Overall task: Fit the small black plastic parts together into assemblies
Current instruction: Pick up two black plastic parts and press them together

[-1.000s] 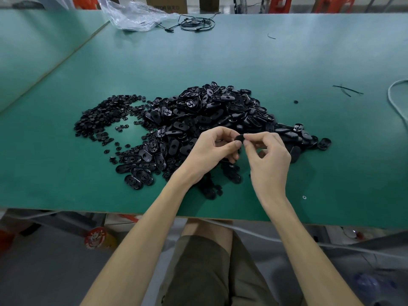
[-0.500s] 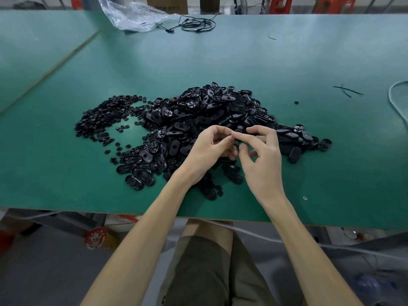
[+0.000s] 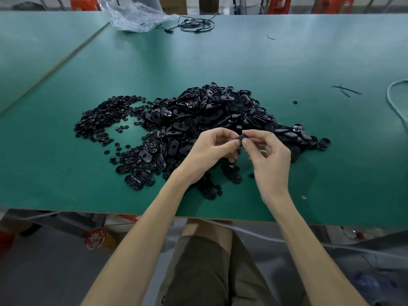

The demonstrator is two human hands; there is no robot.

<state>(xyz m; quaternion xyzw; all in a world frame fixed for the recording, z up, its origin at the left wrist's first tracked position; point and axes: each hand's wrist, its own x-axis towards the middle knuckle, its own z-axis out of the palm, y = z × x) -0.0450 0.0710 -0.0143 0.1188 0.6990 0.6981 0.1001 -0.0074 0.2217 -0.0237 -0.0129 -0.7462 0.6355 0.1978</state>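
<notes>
The forefinger of the right hand (image 3: 271,160), outstretched half a second ago, now curls, and above the heap of black parts (image 3: 209,113) on the green worktop (image 3: 242,58), with a plastic bag (image 3: 132,16) and cable (image 3: 196,24) at its far edge, it and the left hand (image 3: 209,154) each clamp their grip on one small black part (image 3: 241,138).

Even overhead light, soft shadows, wide-angle edge bending

The part (image 3: 240,139) you pinch is matt black plastic; the pile (image 3: 209,115) mid-frame glints glossier. Your table (image 3: 220,58) top is smooth, matt green. Upper left, the bag (image 3: 132,16) is clear crinkled film.
</notes>
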